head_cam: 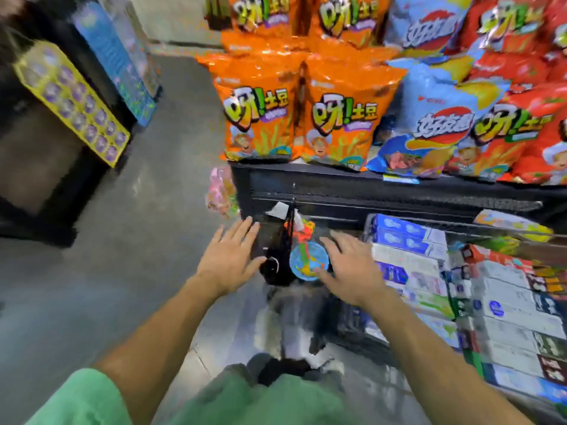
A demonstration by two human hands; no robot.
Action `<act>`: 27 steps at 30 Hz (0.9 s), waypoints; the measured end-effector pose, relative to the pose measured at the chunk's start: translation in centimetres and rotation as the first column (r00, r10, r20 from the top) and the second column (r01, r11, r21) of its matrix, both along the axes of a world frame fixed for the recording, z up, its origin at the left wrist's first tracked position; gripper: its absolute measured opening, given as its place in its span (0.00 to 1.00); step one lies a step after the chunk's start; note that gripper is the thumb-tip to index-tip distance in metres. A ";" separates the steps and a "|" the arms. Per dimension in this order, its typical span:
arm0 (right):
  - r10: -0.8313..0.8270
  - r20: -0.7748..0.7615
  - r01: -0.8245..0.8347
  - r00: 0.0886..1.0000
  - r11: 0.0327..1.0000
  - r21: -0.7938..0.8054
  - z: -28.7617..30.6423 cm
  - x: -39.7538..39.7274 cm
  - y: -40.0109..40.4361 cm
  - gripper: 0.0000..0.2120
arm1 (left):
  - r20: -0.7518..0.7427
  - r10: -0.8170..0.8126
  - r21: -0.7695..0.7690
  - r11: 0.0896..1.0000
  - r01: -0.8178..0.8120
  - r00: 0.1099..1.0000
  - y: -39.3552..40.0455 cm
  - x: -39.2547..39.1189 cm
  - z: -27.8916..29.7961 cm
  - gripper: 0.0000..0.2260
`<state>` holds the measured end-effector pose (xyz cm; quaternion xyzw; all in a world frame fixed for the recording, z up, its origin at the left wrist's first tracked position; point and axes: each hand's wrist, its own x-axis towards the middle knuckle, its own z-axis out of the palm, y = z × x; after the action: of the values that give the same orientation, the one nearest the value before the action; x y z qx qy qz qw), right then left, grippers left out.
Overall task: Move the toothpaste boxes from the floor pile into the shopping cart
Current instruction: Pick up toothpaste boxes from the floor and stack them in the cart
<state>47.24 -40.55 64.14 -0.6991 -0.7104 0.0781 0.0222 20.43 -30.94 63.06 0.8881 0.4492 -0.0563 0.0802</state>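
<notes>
Both hands empty, my left hand (231,259) and right hand (349,268) spread flat beside the toothpaste boxes (429,271), which lie stacked rows deep in the shopping cart (368,228), too blurred to count, and I can't see any floor pile left.

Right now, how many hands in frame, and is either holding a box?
2. The left hand is spread open over a black object, the right hand open beside the stacked toothpaste boxes. Neither holds a box; blur may hide contact.
</notes>
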 end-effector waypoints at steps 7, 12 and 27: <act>0.442 0.072 -0.447 0.894 0.892 0.069 4.3 -23.9 11.4 0.37 | 0.003 0.494 0.109 0.864 -0.491 0.870 -1.9 -24.5 4.5 0.39; 0.693 0.098 -0.700 0.714 0.712 0.059 5.6 -41.1 15.5 0.35 | 0.019 0.791 0.106 0.607 -0.788 0.612 -7.8 -38.9 5.4 0.34; 0.956 -0.019 -0.954 0.294 0.293 -0.064 2.7 -79.3 26.6 0.36 | -0.043 0.999 0.034 0.002 -0.999 0.000 -8.3 -65.0 2.9 0.39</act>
<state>-32.09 -13.98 66.81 -0.1417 -0.9840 0.0904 -0.0587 -44.52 -39.28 66.00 0.3090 0.9470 -0.0089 0.0872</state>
